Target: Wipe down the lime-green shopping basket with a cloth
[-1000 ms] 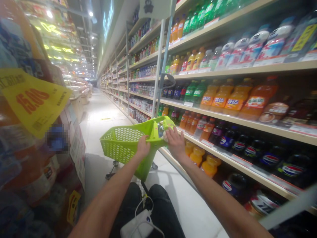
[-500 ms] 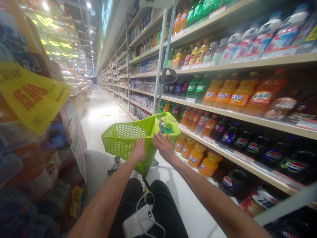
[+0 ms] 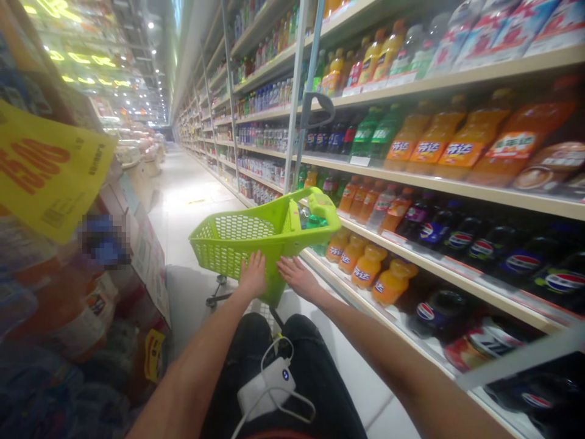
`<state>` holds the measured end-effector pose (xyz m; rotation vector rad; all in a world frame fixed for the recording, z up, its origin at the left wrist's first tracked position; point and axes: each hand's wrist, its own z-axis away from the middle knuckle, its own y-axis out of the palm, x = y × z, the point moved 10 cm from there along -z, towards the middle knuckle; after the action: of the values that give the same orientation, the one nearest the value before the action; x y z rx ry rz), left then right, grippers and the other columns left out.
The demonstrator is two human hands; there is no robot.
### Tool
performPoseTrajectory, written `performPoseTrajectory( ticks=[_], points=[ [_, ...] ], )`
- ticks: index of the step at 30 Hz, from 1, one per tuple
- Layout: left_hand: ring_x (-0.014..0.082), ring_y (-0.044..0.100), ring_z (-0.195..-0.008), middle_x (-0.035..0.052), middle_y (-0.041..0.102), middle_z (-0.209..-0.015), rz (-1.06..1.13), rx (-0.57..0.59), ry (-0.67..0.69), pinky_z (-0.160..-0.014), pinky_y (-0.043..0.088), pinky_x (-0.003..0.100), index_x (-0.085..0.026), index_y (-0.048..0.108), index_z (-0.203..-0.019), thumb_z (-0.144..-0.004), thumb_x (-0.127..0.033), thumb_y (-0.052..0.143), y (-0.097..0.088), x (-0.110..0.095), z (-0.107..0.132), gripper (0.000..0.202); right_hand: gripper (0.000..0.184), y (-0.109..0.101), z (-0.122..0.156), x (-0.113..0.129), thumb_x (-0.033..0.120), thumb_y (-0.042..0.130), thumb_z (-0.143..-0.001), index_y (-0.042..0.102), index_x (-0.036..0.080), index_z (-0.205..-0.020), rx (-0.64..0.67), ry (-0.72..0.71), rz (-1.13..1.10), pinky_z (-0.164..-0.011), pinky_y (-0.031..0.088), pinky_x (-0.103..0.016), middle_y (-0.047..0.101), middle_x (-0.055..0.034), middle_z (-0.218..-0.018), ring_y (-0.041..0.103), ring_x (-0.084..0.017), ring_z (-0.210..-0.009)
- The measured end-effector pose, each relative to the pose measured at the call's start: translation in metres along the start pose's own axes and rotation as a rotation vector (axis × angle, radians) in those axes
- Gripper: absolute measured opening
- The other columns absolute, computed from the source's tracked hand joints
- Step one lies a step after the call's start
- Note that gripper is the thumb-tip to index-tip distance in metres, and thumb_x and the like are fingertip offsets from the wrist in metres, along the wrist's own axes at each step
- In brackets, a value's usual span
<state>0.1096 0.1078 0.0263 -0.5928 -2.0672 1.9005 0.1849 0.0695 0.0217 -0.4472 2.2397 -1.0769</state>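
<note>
A lime-green plastic shopping basket on wheels stands just ahead of me, its raised handle at the far right end. Several bottles, one with a blue and green label, lie in that end, partly hidden by the basket wall. My left hand rests flat against the basket's near side with its fingers spread. My right hand lies against the lower edge of the same side, fingers apart, holding nothing.
Shelves of Fanta and Pepsi bottles run along the right. A yellow price sign hangs at left beside a stacked display. A white power bank with cables sits on my dark trousers. The tiled aisle floor stretches ahead.
My right hand has come down and back from the bottles at the basket's far end to its near side. My left hand has slid slightly lower. The basket sits slightly further right.
</note>
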Motion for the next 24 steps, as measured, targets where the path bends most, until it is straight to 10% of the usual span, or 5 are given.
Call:
performPoseTrajectory(
  ticks=[8, 18, 24],
  points=[
    [0.0272, 0.007, -0.137, 0.0125, 0.011, -0.149, -0.006, -0.027, -0.042, -0.108, 0.012, 0.053, -0.012, 0.019, -0.139, -0.071, -0.017, 0.046, 0.009, 0.019, -0.002, 0.074, 0.037, -0.051, -0.040, -0.049, 0.016, 0.038, -0.090, 0.048, 0.018, -0.126, -0.180, 0.218, -0.067, -0.108, 0.015, -0.055, 0.045, -0.0092, -0.134, 0.026, -0.023, -0.132],
    [0.0257, 0.009, -0.137, 0.0104, 0.012, -0.150, 0.023, -0.006, -0.076, -0.108, 0.013, 0.052, -0.014, 0.021, -0.139, -0.070, -0.015, 0.047, 0.026, 0.041, 0.007, 0.074, 0.035, 0.014, -0.017, 0.009, 0.008, 0.042, -0.084, 0.057, 0.015, -0.115, 0.049, -0.003, -0.057, -0.104, 0.031, -0.049, 0.052, -0.0094, -0.128, 0.038, -0.025, -0.126],
    [0.0251, 0.010, -0.137, 0.0107, 0.012, -0.150, 0.023, -0.030, -0.123, -0.108, 0.014, 0.051, -0.012, 0.020, -0.139, -0.071, -0.014, 0.047, 0.030, 0.062, 0.005, 0.074, 0.041, -0.008, -0.069, -0.012, 0.008, 0.033, -0.088, 0.049, 0.020, -0.124, -0.079, 0.151, -0.102, -0.109, 0.018, -0.052, 0.043, -0.0063, -0.136, 0.028, -0.021, -0.132]
  ],
)
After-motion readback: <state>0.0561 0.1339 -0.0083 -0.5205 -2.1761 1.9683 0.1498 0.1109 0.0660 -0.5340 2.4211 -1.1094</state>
